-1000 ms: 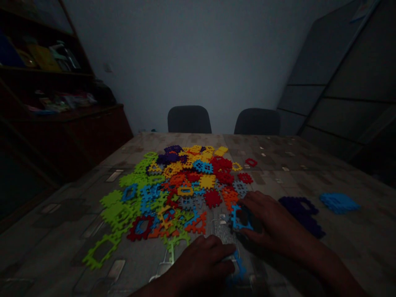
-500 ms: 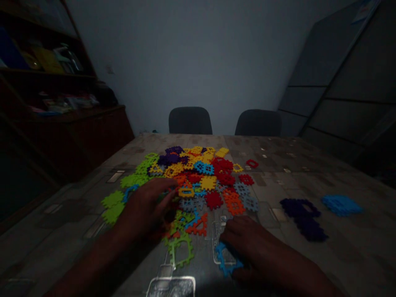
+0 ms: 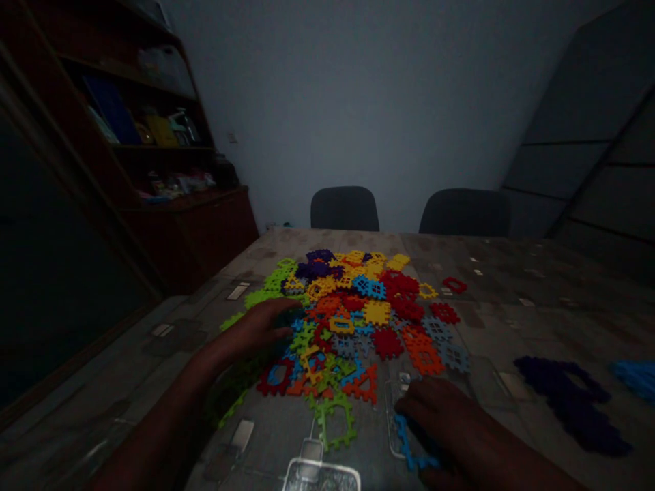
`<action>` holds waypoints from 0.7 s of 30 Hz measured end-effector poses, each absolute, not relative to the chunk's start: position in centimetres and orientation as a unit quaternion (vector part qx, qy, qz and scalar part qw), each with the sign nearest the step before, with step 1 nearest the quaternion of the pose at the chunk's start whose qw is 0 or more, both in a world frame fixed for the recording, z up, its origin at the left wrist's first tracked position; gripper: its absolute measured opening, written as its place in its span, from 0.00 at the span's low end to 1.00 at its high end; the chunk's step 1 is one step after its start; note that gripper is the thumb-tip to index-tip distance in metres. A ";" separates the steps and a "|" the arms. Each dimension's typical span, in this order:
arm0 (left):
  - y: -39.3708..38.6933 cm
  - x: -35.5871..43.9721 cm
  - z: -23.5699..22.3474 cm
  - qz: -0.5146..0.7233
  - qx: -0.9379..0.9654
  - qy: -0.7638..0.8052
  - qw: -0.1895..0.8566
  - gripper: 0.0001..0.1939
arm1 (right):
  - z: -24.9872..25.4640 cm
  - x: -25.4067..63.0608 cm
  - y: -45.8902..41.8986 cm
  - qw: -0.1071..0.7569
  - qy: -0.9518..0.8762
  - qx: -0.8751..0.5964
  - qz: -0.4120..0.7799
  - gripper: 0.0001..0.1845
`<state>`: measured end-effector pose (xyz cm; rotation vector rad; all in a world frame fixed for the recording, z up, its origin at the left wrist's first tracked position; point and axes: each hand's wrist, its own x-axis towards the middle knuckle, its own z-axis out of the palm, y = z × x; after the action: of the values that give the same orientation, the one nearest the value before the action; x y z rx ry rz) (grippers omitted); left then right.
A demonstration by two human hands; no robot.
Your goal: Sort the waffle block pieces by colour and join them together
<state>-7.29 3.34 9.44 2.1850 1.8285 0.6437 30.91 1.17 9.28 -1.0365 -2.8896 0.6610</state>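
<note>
A heap of flat, toothed plastic pieces [image 3: 358, 307] in green, yellow, red, orange, blue and purple covers the middle of the patterned table [image 3: 512, 286]. My left hand [image 3: 258, 331] lies on the heap's left side, fingers stretched over green and blue pieces. Near the front edge my right hand [image 3: 450, 423] rests palm down on a blue frame-shaped piece [image 3: 406, 443]; its fingers are curled over the piece. A green frame piece [image 3: 332, 419] lies between my hands.
A purple cluster [image 3: 568, 395] and a blue cluster [image 3: 634, 375] lie apart at the right. Two dark chairs [image 3: 345, 208] stand at the far side. A wooden shelf unit [image 3: 153, 157] with clutter stands at the left.
My left hand has moved from the front edge up onto the heap's left side. My right hand has drawn back toward me with the blue frame piece. The view has shifted left.
</note>
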 end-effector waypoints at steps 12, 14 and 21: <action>3.7 -6.2 8.6 0.239 0.755 0.603 0.098 0.10 | 8.8 30.8 1.4 -0.007 -0.926 -0.328 0.189 0.34; 3.8 -6.6 9.2 0.256 0.749 0.602 0.106 0.12 | 8.6 31.1 1.5 0.001 -0.925 -0.323 0.199 0.35; 3.2 -5.2 10.8 0.314 0.738 0.572 0.171 0.18 | 8.3 32.1 1.9 0.011 -0.915 -0.327 0.236 0.39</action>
<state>-5.18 3.21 10.84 2.0954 1.6240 0.8917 32.15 1.91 8.29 -1.0198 -2.8554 0.7367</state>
